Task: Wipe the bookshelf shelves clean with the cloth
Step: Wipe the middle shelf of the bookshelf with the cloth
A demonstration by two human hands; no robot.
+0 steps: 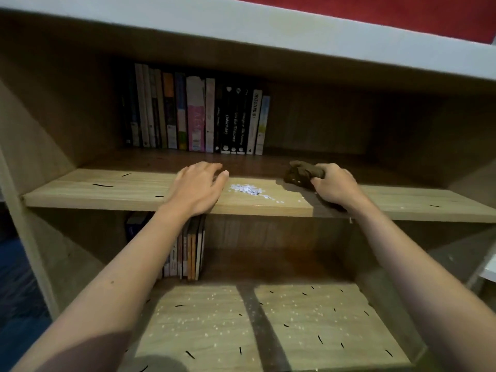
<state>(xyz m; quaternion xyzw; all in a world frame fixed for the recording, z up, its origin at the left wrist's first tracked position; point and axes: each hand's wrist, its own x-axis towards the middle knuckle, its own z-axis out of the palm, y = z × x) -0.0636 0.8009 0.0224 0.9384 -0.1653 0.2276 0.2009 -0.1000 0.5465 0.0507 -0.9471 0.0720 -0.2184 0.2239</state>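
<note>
Cloth [302,174], brown and crumpled, lies on the middle shelf [115,187] at the right, and the right hand [334,185] grips it with curled fingers. Just left of it is a small pile of white bits [245,189]. The left hand [198,185] rests on the same shelf, palm down, fingers relaxed and holding nothing. Books [197,116] stand upright at the far side. The lower shelf [214,326] carries scattered white specks and short black marks.
</note>
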